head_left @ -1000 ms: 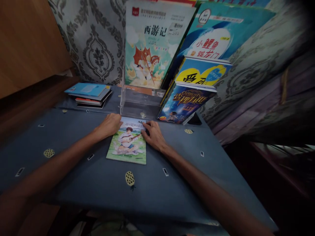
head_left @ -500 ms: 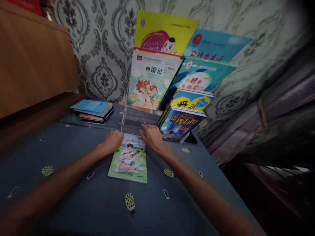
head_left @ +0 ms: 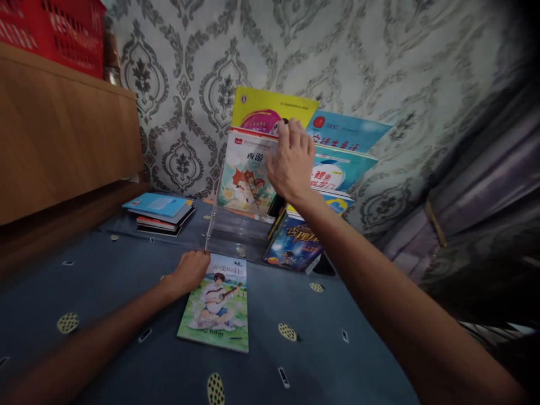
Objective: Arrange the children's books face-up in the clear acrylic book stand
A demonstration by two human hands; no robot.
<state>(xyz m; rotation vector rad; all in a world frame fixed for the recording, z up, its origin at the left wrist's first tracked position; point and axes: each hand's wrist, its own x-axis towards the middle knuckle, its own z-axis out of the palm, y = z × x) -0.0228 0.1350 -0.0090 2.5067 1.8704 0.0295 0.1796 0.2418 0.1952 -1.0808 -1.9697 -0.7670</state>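
Note:
A clear book stand [head_left: 211, 236] holds upright books in two columns. My left hand [head_left: 193, 271] is closed on the stand's front left corner, beside a flat green-and-blue book [head_left: 219, 309] with a guitar player on its cover. My right hand [head_left: 292, 160] is up at the top right of a white storybook [head_left: 242, 180], its fingers bent over the top edge and the thumb at the front. The fingertips are hidden. Behind stands a yellow book [head_left: 274, 101]; to the right are blue books [head_left: 350, 128] and a dark blue book [head_left: 291, 244].
A small stack of books [head_left: 160, 208] lies at the left on the blue cloth [head_left: 126, 292]. Farther left stands a wooden cabinet [head_left: 67, 135] with a red basket [head_left: 76, 34] on it. Patterned wallpaper [head_left: 181, 112] rises behind, and a curtain [head_left: 422, 208] hangs at the right.
My right hand has left the stand's lower front and risen to the top of the white storybook. My left hand stays at the stand's corner. The view has tilted upward.

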